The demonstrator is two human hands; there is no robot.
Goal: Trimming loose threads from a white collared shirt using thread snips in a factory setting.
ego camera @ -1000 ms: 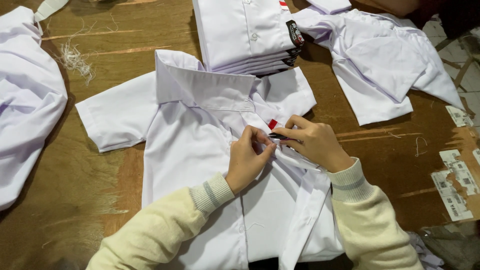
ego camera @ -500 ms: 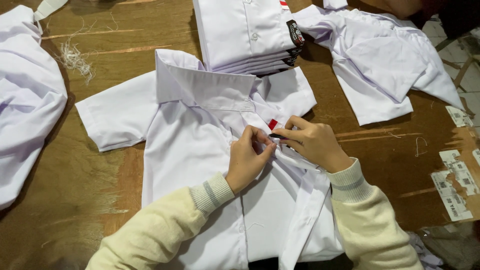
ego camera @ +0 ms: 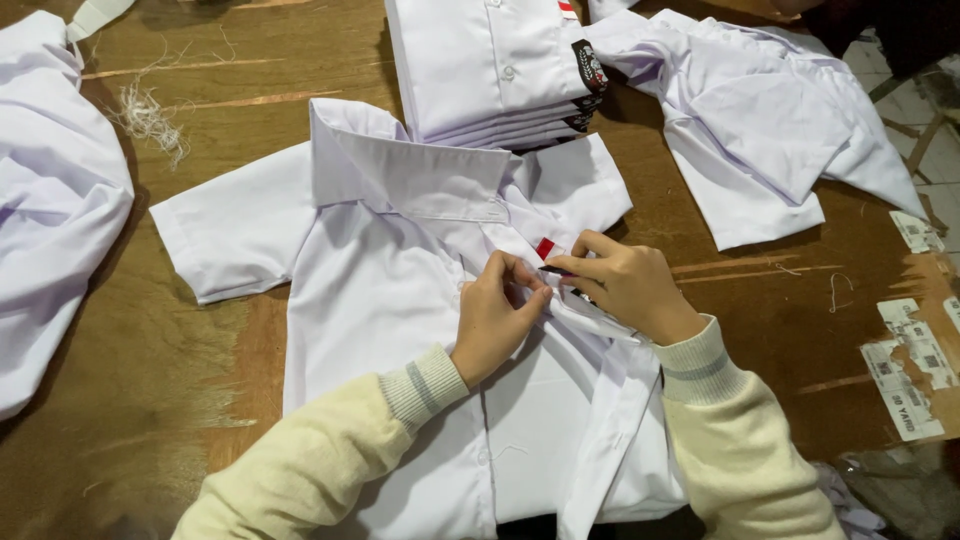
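A white short-sleeved shirt [ego camera: 380, 290] lies flat on the wooden table [ego camera: 180, 360], collar toward the far side. My left hand [ego camera: 495, 318] and my right hand [ego camera: 620, 285] meet at the shirt's front placket just below the collar, fingertips pinching the cloth together. A small red and white tag [ego camera: 545, 248] shows on the shirt right above my fingers. Both arms wear cream knit sleeves. What lies between my fingertips is hidden by the fingers.
A stack of folded white shirts [ego camera: 490, 65] with dark badges sits at the far middle. Loose white shirts lie at the far right [ego camera: 770, 120] and along the left edge [ego camera: 50, 210]. A tuft of thread [ego camera: 150, 120] and paper labels [ego camera: 915, 380] rest on the table.
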